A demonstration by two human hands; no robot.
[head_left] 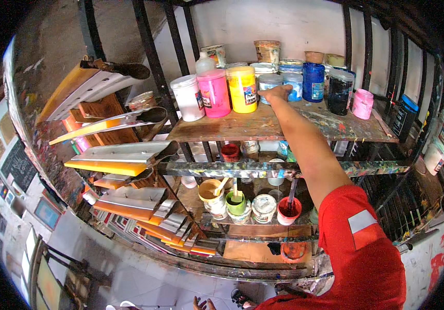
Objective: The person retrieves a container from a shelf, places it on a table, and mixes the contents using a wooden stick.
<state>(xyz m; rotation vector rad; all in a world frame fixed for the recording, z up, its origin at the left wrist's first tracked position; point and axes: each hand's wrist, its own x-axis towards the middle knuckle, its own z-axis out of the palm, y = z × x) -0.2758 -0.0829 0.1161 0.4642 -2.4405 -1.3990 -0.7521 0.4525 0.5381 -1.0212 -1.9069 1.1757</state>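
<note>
Looks like smooth, glossy plastic on the yellow jar (236, 92) and the big pink jar (212, 95), pretty sure plastic on the grey-blue jar (270, 79) too. Rough, paint-crusted wood for the shelf top (232, 128). Silvery metal on the squeegee holder (124, 151), kinda rubbery on its yellow-orange blade (107, 168). Plain matt cloth for the red sleeve (356, 253).

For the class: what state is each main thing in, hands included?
Right hand: at the grey-blue jar, grip unclear
Left hand: only fingers showing
Grey-blue jar: upright, partly hidden
Yellow jar: upright
Large pink jar: upright
Black jar: upright
Green pot: open, pale handle sticking out
Red pot: open, dark handle sticking out
</note>
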